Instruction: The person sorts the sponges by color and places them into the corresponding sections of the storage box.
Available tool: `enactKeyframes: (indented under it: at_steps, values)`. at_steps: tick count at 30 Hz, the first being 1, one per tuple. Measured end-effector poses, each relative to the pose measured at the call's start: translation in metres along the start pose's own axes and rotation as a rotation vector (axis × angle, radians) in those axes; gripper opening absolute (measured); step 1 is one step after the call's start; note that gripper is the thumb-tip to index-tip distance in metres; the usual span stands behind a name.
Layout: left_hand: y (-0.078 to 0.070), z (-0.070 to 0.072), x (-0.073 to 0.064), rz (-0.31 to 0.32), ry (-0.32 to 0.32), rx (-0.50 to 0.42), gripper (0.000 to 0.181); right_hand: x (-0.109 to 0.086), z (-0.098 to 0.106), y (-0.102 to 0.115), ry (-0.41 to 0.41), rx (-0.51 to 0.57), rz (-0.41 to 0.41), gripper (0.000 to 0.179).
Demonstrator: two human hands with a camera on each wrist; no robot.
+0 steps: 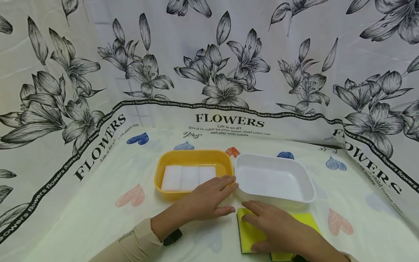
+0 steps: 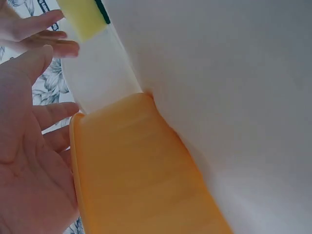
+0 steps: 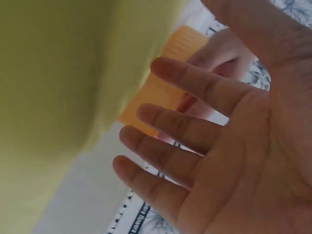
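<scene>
"Any room?"
"Left of the orange tray (image 1: 193, 158), the desk (image 1: 108, 222) stretches away; the white tray (image 1: 275, 178) sits just beside the other edge."
"Hands?"
"Left hand (image 1: 207, 198) at the orange tray's near right corner, right hand (image 1: 283, 229) over at least two yellow sponges (image 1: 249, 236); fingers extended, unclamped."
"White pads (image 1: 190, 178)?"
"Three, inside the orange tray."

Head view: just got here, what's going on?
A person is working bare-handed with two trays. The left hand is at the front right corner of the orange tray, which holds three white blocks in a row. The right hand, fingers extended, is over yellow sponges in front of the white tray. Neither hand is holding anything; whether the right touches a sponge is unclear.
</scene>
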State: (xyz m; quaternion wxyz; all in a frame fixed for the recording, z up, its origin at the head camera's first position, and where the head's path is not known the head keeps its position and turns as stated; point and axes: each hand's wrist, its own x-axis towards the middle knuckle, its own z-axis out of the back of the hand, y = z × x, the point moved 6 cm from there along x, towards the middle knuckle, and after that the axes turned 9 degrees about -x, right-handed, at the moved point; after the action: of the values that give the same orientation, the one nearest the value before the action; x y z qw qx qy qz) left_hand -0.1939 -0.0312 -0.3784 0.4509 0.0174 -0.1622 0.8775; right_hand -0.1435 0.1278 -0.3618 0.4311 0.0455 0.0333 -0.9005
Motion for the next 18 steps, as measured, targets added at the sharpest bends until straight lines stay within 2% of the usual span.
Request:
enactKeyframes:
  at_steps: [5, 8, 11, 18]
  values:
    - [0.0002, -0.0008, 0.0004, -0.006, 0.007, -0.013, 0.069, 0.0003, -0.0106, -0.0023, 0.108, 0.085, -0.066, 0.073]
    - [0.0013, -0.0019, 0.0013, 0.003, 0.019, -0.031, 0.070, 0.0003, -0.0122, -0.0017, 0.137, 0.100, -0.079, 0.076]
    - [0.0019, -0.0027, 0.0019, 0.014, 0.030, -0.044, 0.070, 0.0012, -0.0125, -0.0011, 0.131, 0.084, -0.065, 0.075]
    - [0.0005, -0.0019, 0.0016, 0.011, 0.042, -0.038, 0.069, 0.0030, -0.0096, 0.0025, 0.050, 0.052, 0.021, 0.066]
